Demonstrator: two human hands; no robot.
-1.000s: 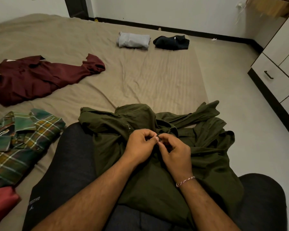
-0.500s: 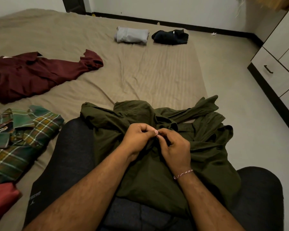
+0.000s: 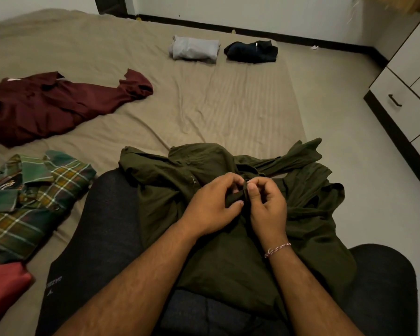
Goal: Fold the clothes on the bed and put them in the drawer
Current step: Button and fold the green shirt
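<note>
Here, the left hand (image 3: 210,206) and the right hand (image 3: 267,207) meet at the front edge of the olive shirt (image 3: 228,251), each pinching a fold of its cloth between thumb and fingertips. A red-and-white thread bracelet (image 3: 277,249) circles the right wrist. The shirt lies crumpled across the person's lap, over dark trousers (image 3: 100,226); small pale print near the left thigh is too blurred to read. On the bed (image 3: 228,105), to the left, lie a plaid shirt (image 3: 34,202) with a neck label whose writing is illegible, a red garment (image 3: 3,284) at the near edge, and a maroon shirt (image 3: 58,103) spread flat. At the far end, a folded grey garment (image 3: 194,48) sits just beside a folded navy garment (image 3: 251,52). The sheet is tan and wrinkled. To the right stand pale floor and a white drawer (image 3: 403,107) with a dark handle, closed.
</note>
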